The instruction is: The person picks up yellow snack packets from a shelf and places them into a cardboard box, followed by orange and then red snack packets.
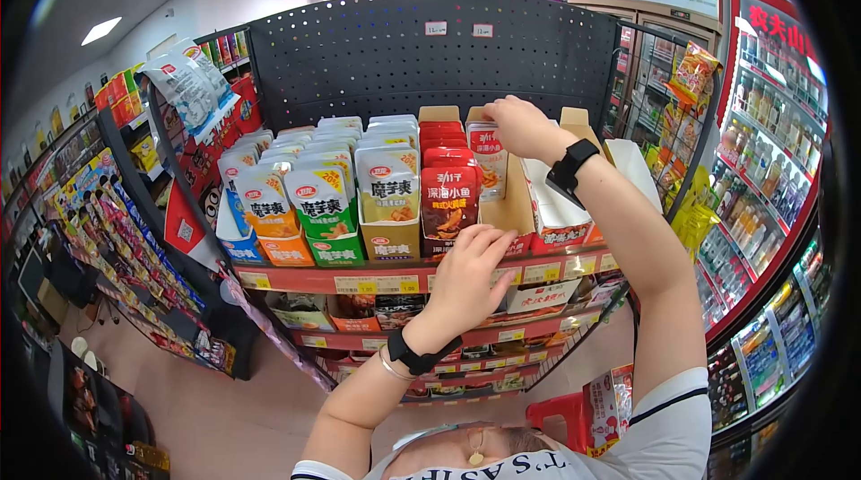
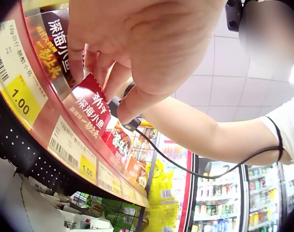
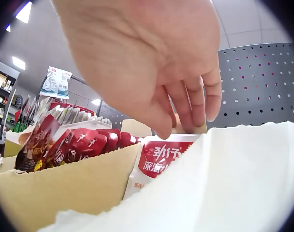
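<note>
In the head view, the left hand [image 1: 468, 278] rests its relaxed fingers at the front lip of a cardboard box [image 1: 509, 217]; in the left wrist view its fingers lie over the box's red front [image 2: 91, 108]. At the back of that box, the right hand [image 1: 529, 132] pinches the top of a white-and-red packet [image 1: 487, 157]. The right wrist view has the thumb at the upright packet's [image 3: 161, 157] top edge and the other fingers behind it. Red packets [image 1: 451, 188] stand in the neighbouring box on the left.
Boxes of green [image 1: 325, 202], orange [image 1: 266, 202] and gold packets [image 1: 387, 179] stand farther left. A white-lined box [image 1: 556, 206] is on the right. Behind rises a dark perforated panel [image 1: 359, 54]; a price-label rail [image 1: 309, 280] runs along the shelf front.
</note>
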